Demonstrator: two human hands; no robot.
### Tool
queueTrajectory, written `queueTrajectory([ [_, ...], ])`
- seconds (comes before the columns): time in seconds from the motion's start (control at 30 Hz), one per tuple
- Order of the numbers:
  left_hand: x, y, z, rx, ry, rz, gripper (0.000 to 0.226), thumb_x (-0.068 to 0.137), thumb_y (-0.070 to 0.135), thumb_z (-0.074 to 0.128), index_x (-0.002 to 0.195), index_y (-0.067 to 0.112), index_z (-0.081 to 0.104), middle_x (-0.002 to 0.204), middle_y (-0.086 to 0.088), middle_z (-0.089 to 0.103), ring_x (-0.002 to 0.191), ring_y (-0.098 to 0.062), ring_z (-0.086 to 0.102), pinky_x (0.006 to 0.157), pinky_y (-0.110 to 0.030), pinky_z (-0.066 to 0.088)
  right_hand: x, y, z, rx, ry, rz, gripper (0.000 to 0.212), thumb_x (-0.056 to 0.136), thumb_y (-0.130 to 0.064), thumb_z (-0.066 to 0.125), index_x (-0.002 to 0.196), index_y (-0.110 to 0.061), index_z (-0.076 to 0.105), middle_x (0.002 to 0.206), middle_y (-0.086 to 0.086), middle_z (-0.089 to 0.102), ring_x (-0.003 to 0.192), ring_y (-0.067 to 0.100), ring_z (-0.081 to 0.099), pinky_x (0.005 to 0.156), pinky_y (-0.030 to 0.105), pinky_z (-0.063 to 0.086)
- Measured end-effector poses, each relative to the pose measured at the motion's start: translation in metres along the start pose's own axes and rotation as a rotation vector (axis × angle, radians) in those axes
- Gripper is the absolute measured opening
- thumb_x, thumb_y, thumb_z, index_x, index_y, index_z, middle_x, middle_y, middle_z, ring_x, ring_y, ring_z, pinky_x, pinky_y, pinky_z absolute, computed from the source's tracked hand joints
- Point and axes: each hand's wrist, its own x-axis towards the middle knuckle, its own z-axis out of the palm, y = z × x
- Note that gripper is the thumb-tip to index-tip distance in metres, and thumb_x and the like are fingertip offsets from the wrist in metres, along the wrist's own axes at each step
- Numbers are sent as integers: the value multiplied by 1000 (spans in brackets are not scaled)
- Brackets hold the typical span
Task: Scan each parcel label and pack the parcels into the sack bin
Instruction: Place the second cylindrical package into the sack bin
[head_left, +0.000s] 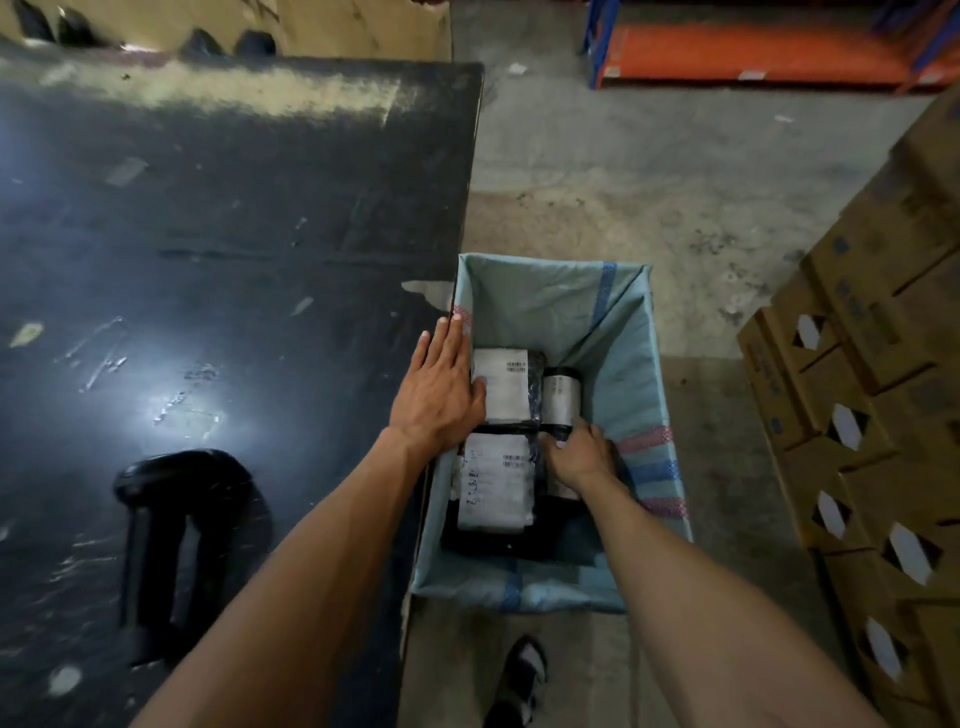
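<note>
The sack bin (636, 364), lined with pale green woven sacking, stands on the floor beside the black table (234, 234). Inside lie black-wrapped parcels with white labels: one at the far left (503, 384), one nearer me (493, 488), and a small rolled one (561, 397) on the right. My left hand (441, 387) lies flat with straight fingers at the bin's left rim, its thumb touching the far-left parcel. My right hand (579, 452) reaches into the bin, fingers curled round the lower end of the rolled parcel. A black handheld scanner (171, 525) lies on the table near me.
Stacked brown cardboard boxes (878, 415) line the right side. An orange and blue rack (753, 47) stands at the far right on the concrete floor (649, 171). My shoe (522, 675) is just in front of the bin. Bits of tape dot the table.
</note>
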Motion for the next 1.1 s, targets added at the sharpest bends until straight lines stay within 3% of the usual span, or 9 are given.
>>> queueTrajectory([
  [0.07,-4,3,-7,-66,5,-8,72,105,33,35,160,-1,3,169,-12,-5,156,-24,-6,126,-37,-4,-19,-18,-11,-19,41,-48,73,104,-49,58,157,-3,40,157,23,44,142,41,46,116,47,43],
  [0.13,-12,4,-17,-134,32,-12,64,103,28,42,156,-6,24,166,-19,19,155,-31,13,126,-38,5,-40,-37,-23,-11,96,-112,74,103,-49,59,156,-1,41,157,22,45,142,39,47,115,44,44],
  [0.23,-29,-3,-30,-149,96,36,48,100,26,49,134,-7,53,135,-22,54,129,-35,47,114,-40,30,-72,-63,-37,-3,187,-195,69,102,-50,60,151,-3,47,153,20,50,139,37,50,111,42,46],
  [0.3,-41,-15,-44,-81,103,82,42,102,30,44,123,-4,59,119,-19,61,115,-34,53,107,-40,35,-95,-81,-43,-11,226,-218,69,102,-53,58,152,-6,48,153,17,50,139,34,50,111,40,45],
  [0.57,-84,-118,-126,-15,271,79,47,103,33,48,131,-4,56,133,-21,59,128,-34,50,114,-39,30,-180,-181,-18,-12,324,-369,72,100,-61,55,152,-11,48,156,13,51,142,31,49,114,40,42],
  [0.73,-131,-205,-140,-113,317,-115,40,104,30,48,119,-5,61,122,-22,62,115,-38,57,101,-41,40,-228,-241,29,1,314,-451,74,99,-63,55,154,-14,47,157,9,49,145,28,47,115,39,39],
  [0.9,-182,-281,-103,-191,233,-324,41,106,28,43,119,-6,61,127,-26,59,120,-40,54,104,-43,38,-268,-278,93,7,151,-449,82,97,-71,51,155,-13,45,157,7,48,143,28,49,113,39,41],
  [1.0,-200,-295,-73,-157,75,-356,62,108,38,32,151,-7,33,161,-26,26,151,-36,22,124,-40,12,-283,-290,127,12,98,-394,89,93,-78,47,156,-16,42,156,11,45,139,33,51,109,42,43],
  [1.1,-205,-298,-55,-137,62,-331,70,108,45,19,159,-2,8,168,-18,-2,156,-28,-4,125,-38,-5,-285,-296,148,22,105,-284,89,91,-83,42,156,-23,33,151,16,43,131,40,54,103,46,45],
])
